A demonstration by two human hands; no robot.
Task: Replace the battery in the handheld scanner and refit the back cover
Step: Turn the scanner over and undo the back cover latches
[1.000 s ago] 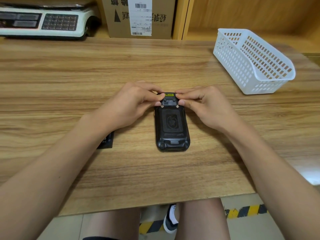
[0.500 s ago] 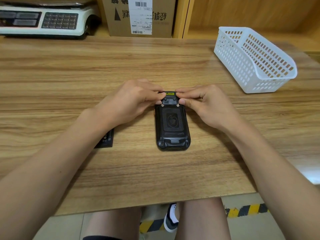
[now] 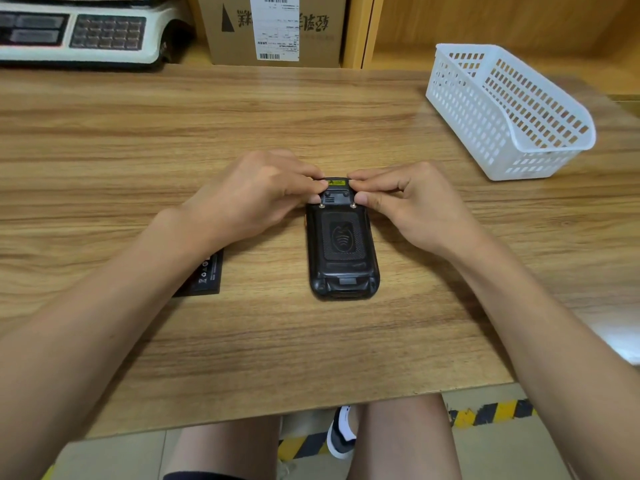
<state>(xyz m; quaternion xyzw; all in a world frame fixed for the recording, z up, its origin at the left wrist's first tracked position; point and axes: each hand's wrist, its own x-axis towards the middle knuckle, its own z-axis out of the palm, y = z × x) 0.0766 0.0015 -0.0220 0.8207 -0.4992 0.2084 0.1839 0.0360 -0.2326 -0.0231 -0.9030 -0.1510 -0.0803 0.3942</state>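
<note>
The black handheld scanner (image 3: 341, 249) lies face down in the middle of the wooden table (image 3: 311, 341), with its back cover (image 3: 343, 240) seated on it. My left hand (image 3: 254, 195) pinches the scanner's far left corner, fingertips beside a small screw. My right hand (image 3: 412, 202) pinches the far right corner the same way. A flat black battery (image 3: 207, 275) lies on the table to the left of the scanner, partly hidden under my left forearm.
A white plastic basket (image 3: 509, 112) stands at the back right of the table. Behind the table are a weighing scale (image 3: 79, 32) at the left and a cardboard box (image 3: 273, 29). The table's near edge is close to my knees.
Both hands stay at the scanner's far end with only slight finger shifts. The scanner has not moved on the table.
</note>
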